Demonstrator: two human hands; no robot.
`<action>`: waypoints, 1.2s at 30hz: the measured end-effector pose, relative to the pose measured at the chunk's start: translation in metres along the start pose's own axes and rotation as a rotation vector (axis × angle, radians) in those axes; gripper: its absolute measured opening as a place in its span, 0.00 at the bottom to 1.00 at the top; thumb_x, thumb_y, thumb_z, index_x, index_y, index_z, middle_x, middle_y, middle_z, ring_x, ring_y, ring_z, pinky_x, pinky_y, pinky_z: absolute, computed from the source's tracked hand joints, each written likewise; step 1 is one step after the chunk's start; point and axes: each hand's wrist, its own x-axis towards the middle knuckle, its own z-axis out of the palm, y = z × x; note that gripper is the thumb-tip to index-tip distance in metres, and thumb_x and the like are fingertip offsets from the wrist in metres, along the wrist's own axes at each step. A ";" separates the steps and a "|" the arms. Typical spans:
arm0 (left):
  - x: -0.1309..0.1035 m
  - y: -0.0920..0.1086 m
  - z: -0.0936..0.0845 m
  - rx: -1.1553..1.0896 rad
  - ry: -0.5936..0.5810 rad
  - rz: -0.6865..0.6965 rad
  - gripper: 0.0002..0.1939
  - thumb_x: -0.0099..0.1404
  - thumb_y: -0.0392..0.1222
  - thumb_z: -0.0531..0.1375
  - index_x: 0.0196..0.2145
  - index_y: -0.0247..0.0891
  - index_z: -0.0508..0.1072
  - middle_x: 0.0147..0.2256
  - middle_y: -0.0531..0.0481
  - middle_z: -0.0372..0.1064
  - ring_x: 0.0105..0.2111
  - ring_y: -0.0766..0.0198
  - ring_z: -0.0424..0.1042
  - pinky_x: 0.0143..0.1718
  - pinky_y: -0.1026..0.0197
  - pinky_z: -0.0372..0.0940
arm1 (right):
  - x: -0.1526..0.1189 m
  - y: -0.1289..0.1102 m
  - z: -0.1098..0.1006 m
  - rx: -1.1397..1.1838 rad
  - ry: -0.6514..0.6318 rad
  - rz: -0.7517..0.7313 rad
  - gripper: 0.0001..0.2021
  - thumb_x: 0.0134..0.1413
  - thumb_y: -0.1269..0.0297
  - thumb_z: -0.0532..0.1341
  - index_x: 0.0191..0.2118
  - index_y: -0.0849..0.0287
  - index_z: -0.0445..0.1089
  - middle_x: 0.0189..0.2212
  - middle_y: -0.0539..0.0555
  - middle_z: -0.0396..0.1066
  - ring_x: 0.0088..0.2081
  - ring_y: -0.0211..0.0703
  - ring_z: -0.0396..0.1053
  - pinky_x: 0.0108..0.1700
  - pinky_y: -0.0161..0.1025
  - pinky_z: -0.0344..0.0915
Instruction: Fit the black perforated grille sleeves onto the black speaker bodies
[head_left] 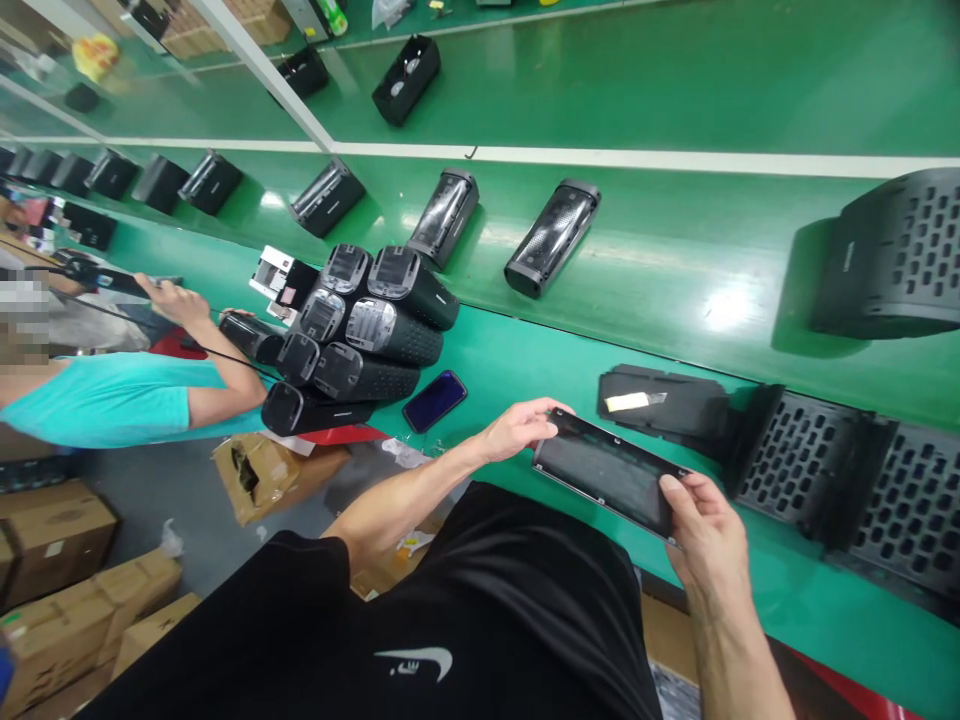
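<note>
Readable marks, one entry: white swoosh logo [415, 661] with small letters under it, too small to make out, on my black shirt [480, 610], at 6 o'clock. Yellow label [636, 401] on the black part at 3 o'clock: print illegible. Cartons [52, 560] at 8 o'clock: markings unreadable.

stack: black housings [360, 335] piled on the green bench [525, 360]
phone [434, 400]: right of the stack
perforated grilles [847, 480]: far right of the stack
</note>
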 end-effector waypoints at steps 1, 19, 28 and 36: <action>0.000 0.001 0.000 0.024 0.002 0.007 0.26 0.60 0.49 0.68 0.54 0.35 0.75 0.34 0.48 0.74 0.29 0.66 0.70 0.33 0.65 0.61 | 0.000 -0.001 0.001 0.009 0.004 0.012 0.27 0.32 0.50 0.81 0.34 0.54 0.69 0.26 0.45 0.70 0.26 0.37 0.67 0.30 0.35 0.68; 0.006 -0.003 0.003 -0.048 -0.001 0.080 0.27 0.51 0.35 0.66 0.50 0.36 0.75 0.43 0.46 0.77 0.42 0.60 0.74 0.45 0.61 0.64 | -0.002 -0.010 0.005 0.061 0.027 0.096 0.30 0.24 0.53 0.83 0.33 0.54 0.69 0.27 0.44 0.72 0.27 0.35 0.69 0.31 0.31 0.70; 0.005 -0.003 0.002 -0.045 0.049 -0.053 0.31 0.55 0.39 0.62 0.58 0.36 0.72 0.33 0.51 0.72 0.27 0.67 0.68 0.29 0.66 0.59 | -0.003 -0.010 0.002 0.035 0.027 0.079 0.29 0.27 0.53 0.83 0.34 0.54 0.69 0.27 0.44 0.72 0.26 0.35 0.69 0.30 0.31 0.69; 0.005 0.002 0.003 0.067 0.071 0.056 0.22 0.61 0.47 0.68 0.50 0.34 0.75 0.39 0.48 0.75 0.36 0.64 0.71 0.41 0.62 0.62 | -0.001 -0.004 0.006 0.056 0.028 0.059 0.29 0.29 0.52 0.83 0.34 0.55 0.70 0.29 0.44 0.73 0.28 0.35 0.70 0.33 0.32 0.71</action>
